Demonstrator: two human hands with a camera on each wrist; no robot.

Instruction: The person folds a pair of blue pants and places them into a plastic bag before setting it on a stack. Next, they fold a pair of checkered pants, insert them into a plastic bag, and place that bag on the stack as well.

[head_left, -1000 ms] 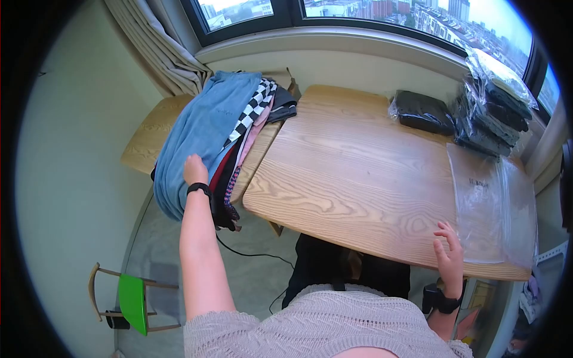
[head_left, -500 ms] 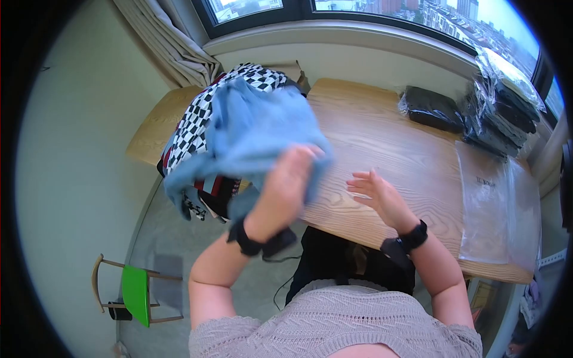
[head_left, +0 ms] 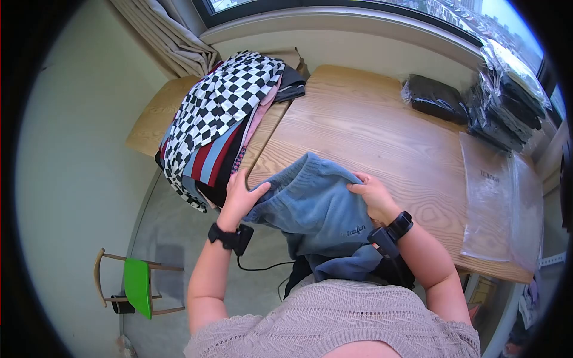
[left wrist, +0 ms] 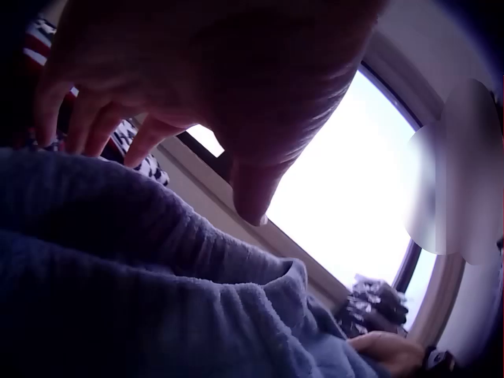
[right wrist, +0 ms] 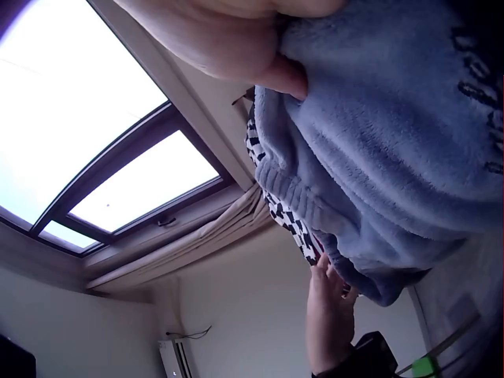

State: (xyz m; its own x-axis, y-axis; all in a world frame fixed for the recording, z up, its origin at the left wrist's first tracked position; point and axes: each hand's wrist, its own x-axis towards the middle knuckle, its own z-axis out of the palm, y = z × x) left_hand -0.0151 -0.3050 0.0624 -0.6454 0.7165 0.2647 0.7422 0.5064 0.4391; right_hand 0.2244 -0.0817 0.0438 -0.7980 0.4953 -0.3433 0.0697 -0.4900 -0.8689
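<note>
Blue fleece pants (head_left: pixel 322 197) with a gathered waistband and dark stitched lettering hang in front of the person, over the table's near edge. My right hand (head_left: pixel 377 197) pinches the waistband's right side, thumb in front; in the right wrist view the thumb (right wrist: pixel 283 77) presses into the fleece. At the waistband's left end is my left hand (head_left: pixel 240 198), its thumb spread from the fingers. The left wrist view shows its fingers (left wrist: pixel 94 130) reaching down behind the fabric edge, with the thumb (left wrist: pixel 256 193) held off the cloth.
A heap of clothes lies at left, a black-and-white checkered garment (head_left: pixel 224 92) on top. Clear plastic bags (head_left: pixel 486 197) lie on the wooden table (head_left: pixel 352 119) at right. Behind them are a bagged dark garment (head_left: pixel 437 98) and a bagged stack (head_left: pixel 507 98). A green chair (head_left: pixel 138 287) stands lower left.
The left hand has pulled the blue pants off the heap and over in front of the body, uncovering the checkered garment. The right hand has come from the table's right side and taken hold of the waistband.
</note>
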